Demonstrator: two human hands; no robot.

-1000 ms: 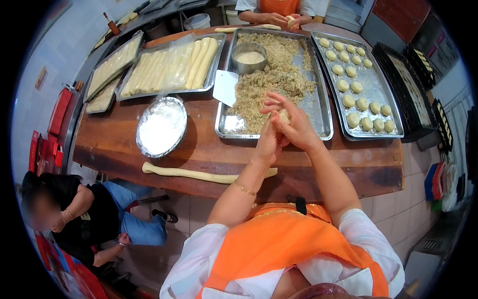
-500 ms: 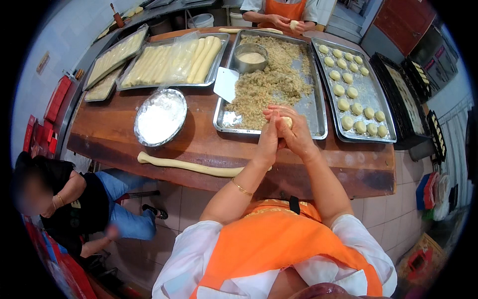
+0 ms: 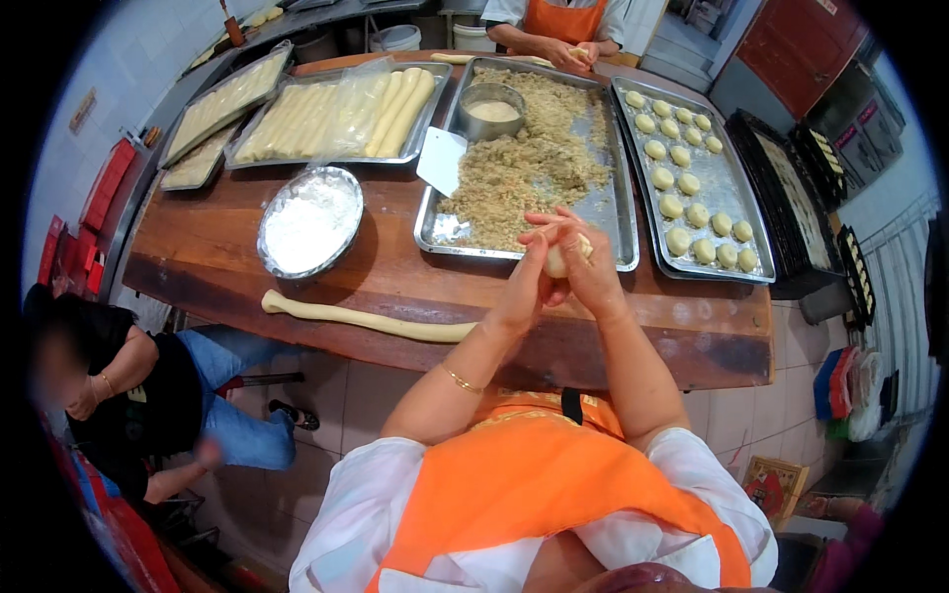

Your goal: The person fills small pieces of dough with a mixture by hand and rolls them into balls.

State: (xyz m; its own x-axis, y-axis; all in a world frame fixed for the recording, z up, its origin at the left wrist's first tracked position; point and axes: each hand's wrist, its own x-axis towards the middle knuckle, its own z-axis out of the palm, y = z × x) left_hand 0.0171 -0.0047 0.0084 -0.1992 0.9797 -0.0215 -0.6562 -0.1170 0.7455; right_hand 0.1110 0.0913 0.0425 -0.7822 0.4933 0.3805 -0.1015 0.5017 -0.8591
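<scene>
A pale dough ball is cupped between my two hands over the front edge of the table. My left hand presses on it from the left, and my right hand wraps it from the right, fingertips crossing over the left ones. Part of the ball is hidden by my fingers. Just beyond them is a large metal tray of crumbly brownish filling, with a round metal bowl and a white scraper in it. A long dough rope lies by my left forearm.
A foil-like bowl of white flour stands to the left. Trays of dough ropes sit behind it. On the right, a tray bears several round dough pieces. Across the table a co-worker handles dough; another person sits at left.
My hands have shifted their grip, and more of the dough ball shows between them. The whole view has moved slightly. Across the table, the co-worker's hands have come closer together.
</scene>
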